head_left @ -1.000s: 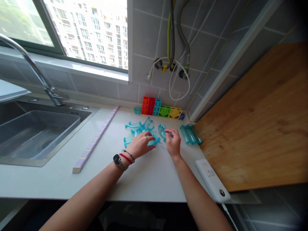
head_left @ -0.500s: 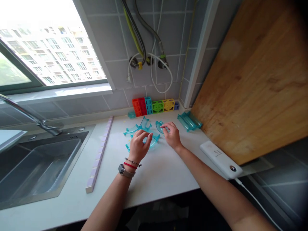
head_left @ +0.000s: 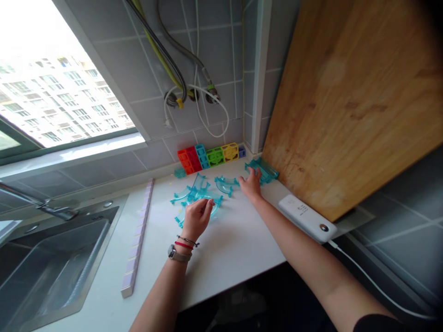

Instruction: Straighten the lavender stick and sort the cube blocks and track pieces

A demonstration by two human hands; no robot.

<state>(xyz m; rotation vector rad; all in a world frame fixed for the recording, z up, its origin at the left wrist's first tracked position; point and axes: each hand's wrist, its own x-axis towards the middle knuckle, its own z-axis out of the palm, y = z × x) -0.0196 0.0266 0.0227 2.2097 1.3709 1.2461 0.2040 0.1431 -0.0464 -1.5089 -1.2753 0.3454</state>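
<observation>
Several translucent teal curved track pieces lie in a loose cluster on the white countertop. Over the cluster's near side is my left hand, fingers curled in against the thumb, with no piece showing out of it; its palm side is hidden. A separate curved track piece rests between the hands. My right hand reaches to the left side of the teal straight track pieces, fingers spread and bent. Whether its fingertips touch them I cannot tell.
Red, blue, green and yellow blocks stand along the wall. A pale lilac strip lies between the cluster and the sink. A white power bank with a cable sits by the leaning wooden board.
My right hand has moved from the separate curved piece to the straight pieces at the right. My left hand's fingers have closed in. The camera view has turned rightward.
</observation>
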